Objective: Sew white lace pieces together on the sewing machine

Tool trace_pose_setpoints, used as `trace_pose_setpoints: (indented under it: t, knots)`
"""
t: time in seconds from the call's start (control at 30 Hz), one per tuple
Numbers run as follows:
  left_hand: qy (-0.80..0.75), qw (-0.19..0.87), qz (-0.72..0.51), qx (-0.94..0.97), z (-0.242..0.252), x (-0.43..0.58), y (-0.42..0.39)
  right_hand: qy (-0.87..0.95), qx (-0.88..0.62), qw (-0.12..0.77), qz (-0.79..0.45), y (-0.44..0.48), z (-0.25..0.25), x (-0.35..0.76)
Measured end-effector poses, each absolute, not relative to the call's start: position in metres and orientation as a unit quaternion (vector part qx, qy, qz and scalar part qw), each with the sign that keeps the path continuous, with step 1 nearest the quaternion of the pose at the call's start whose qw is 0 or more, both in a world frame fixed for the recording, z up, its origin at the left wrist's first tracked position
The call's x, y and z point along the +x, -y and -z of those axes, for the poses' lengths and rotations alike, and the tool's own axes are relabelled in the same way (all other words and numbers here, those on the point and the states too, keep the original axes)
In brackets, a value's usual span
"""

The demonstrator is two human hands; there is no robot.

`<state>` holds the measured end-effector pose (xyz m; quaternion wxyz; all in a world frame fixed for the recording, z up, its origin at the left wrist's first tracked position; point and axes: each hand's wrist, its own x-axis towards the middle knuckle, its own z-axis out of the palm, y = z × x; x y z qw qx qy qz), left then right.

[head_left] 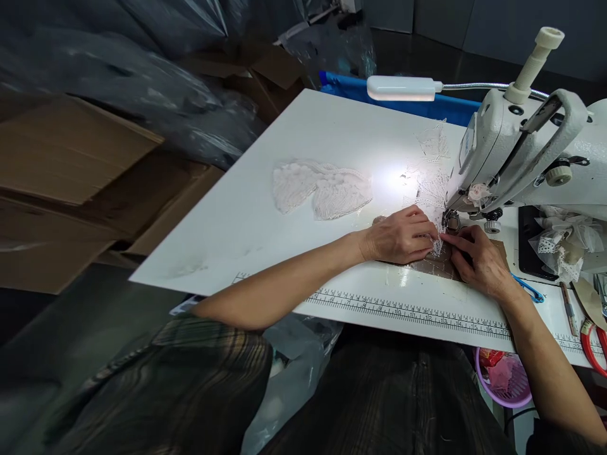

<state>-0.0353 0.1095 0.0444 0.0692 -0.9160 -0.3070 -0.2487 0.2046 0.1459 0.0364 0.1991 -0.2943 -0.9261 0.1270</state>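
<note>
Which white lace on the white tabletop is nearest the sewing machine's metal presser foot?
The openwork white lace, reaching between the left hand and right hand beside the presser foot; the ruffled, two-lobed white lace lies apart, farther left.

White table (213, 234), 1 lit lamp (403, 88); grey panels (531, 31) behind, dark floor (441, 60).

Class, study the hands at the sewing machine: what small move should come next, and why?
Probably smooth the lace flat near the sewing machine's foot, gently: the left hand and right hand are already on either side of its near end, close to that foot.
</note>
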Motion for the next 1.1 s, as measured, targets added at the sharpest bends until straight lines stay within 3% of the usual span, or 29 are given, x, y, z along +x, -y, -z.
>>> trace_pose_setpoints:
  t: [0.2, 1.1]
  knots:
    - [0.315, 0.024, 0.226, -0.922, -0.044, -0.035, -0.110, 0.927, -0.291, 0.194, -0.133, -0.145, -0.040, 0.205]
    - [0.320, 0.080, 0.176, -0.928, -0.045, -0.036, -0.107, 0.935, -0.330, 0.122, -0.048, -0.142, -0.050, 0.195]
